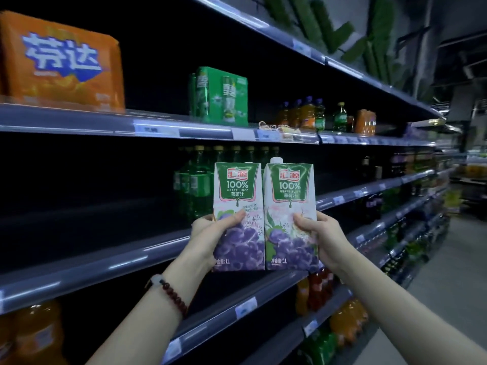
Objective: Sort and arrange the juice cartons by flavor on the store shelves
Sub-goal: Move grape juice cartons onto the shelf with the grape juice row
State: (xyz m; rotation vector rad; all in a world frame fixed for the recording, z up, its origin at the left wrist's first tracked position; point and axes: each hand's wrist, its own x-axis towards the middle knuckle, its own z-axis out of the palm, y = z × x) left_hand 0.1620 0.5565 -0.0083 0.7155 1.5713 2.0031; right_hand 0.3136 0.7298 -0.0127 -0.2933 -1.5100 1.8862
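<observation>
**Two grape juice cartons held side by side before the shelf**

The left hand (210, 233) grips the left grape juice carton (238, 217) low on its body, thumb pressed across the front panel and the fingers wrapped round the far side. The right hand (320, 237) grips the right grape juice carton (290, 219) the same way, thumb on the front face, fingers curled behind its right edge. Both cartons stand upright, touching along their inner edges, their fronts facing the camera with green labels reading "100% GRAPE JUICE" above pictures of purple grapes. They are held in the air in front of the middle shelf (105, 262), whose rail runs behind the lower halves of the cartons. A beaded bracelet (168, 291) sits on the left wrist.

Behind the cartons, deeper on that shelf, stand green soda bottles (196, 180). On the shelf above rest an orange multipack (63, 64) at the left, a green multipack (220, 96) further along, and a cluster of small bottles (308, 114) to the right. On the lower shelves stand orange drink bottles (37, 333) at the left and red and orange bottles (316, 288) beneath the right forearm.
</observation>
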